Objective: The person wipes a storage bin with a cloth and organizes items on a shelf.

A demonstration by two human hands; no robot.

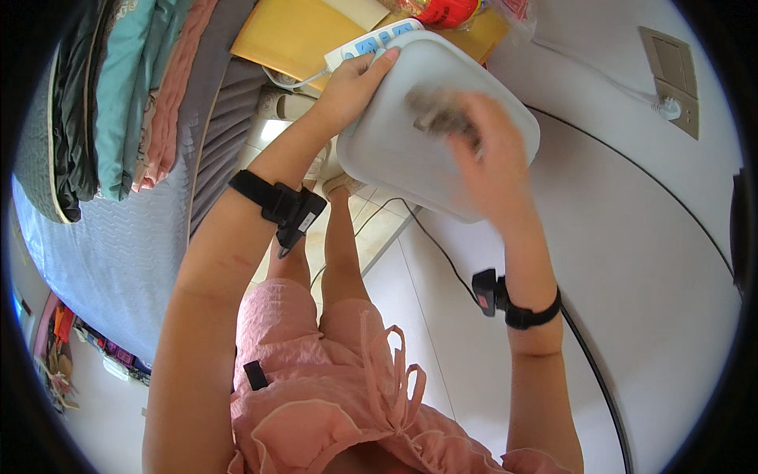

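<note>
A pale grey-white plastic container or lid point(391, 160) with rounded corners is tilted in front of me. My left hand point(352, 86) grips its upper left edge, thumb lying on the near face. Over the middle of that face is my right hand point(494, 145), blurred by motion. Its fingers hold a crumpled grey-brown cloth point(441, 115), also blurred. Whether the cloth touches the plastic at this instant is hard to tell. A white power strip point(373, 41) with blue sockets sits just behind the container's upper edge.
Yellow boxes or envelopes point(290, 35) and a red package point(447, 13) lie beyond the container. A bed point(112, 266) with folded clothes point(127, 95) is on the left. At right, a plug sits in a wall socket point(675, 109). A black cable point(432, 237) hangs below the container.
</note>
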